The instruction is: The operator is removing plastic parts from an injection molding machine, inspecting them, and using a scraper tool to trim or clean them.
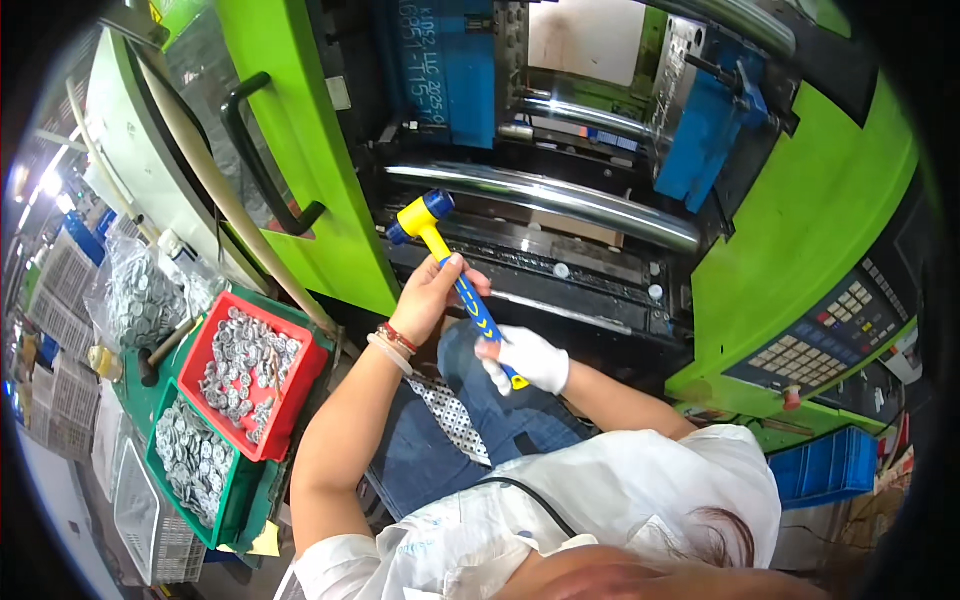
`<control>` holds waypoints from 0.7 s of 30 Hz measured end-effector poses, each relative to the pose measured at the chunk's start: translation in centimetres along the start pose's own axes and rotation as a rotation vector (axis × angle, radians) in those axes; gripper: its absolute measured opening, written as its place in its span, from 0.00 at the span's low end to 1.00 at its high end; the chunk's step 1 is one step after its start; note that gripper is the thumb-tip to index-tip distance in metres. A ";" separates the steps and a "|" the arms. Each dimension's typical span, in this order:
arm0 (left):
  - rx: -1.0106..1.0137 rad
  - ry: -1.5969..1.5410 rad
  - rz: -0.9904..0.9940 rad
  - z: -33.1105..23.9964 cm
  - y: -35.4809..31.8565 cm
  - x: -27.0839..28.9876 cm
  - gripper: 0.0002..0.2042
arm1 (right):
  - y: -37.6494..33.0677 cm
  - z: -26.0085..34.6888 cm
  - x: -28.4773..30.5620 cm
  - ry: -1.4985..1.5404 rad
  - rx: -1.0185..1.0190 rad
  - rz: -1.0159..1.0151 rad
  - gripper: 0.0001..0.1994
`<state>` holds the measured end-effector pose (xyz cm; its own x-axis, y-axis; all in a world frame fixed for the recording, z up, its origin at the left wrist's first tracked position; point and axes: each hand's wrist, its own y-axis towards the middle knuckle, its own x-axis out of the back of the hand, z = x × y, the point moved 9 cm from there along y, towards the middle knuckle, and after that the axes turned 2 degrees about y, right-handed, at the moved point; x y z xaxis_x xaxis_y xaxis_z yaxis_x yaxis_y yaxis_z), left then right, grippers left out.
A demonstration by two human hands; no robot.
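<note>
A mallet with a yellow head, blue faces and a blue-and-yellow handle is held slantwise in front of me. Its head points up and to the left, toward the open machine. My bare left hand is closed round the handle just below the head, fingertips showing on the far side. My right hand, in a white glove with at least one bare fingertip, grips the handle near its yellow end. Beyond the mallet, a shiny steel bar crosses the machine opening between blue mould blocks.
On my left, a red bin and a green bin hold many small round metal parts. A hammer and a bag of parts lie behind. The machine's green door stands left; a keypad panel is right, above a blue crate.
</note>
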<state>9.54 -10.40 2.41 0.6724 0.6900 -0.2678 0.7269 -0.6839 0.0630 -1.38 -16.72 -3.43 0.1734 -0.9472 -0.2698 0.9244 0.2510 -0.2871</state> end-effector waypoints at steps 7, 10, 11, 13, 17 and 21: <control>-0.133 0.005 0.042 -0.8 1.6 -1.0 0.17 | 0.3 4.2 5.1 -0.024 0.316 -0.283 0.11; -0.070 0.119 0.099 -0.5 1.1 -1.2 0.19 | 1.2 12.5 9.3 0.214 0.724 -0.338 0.19; -0.050 0.091 0.095 -0.5 0.9 -0.8 0.18 | 1.7 15.2 11.1 0.287 0.817 -0.406 0.21; -0.026 0.113 0.040 -0.5 0.6 0.3 0.17 | 3.8 21.0 14.2 0.492 0.926 -0.388 0.22; 0.034 0.153 -0.092 -0.2 0.6 2.0 0.14 | 6.8 28.0 20.9 0.582 0.833 -0.594 0.23; 0.059 0.167 -0.147 -0.4 0.9 2.2 0.12 | 8.4 30.1 24.0 0.572 0.937 -0.599 0.25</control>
<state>11.72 -9.39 2.22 0.5775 0.8093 -0.1070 0.8124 -0.5827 -0.0226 20.77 -43.37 15.38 -0.3131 -0.5817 -0.7507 0.7336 -0.6502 0.1979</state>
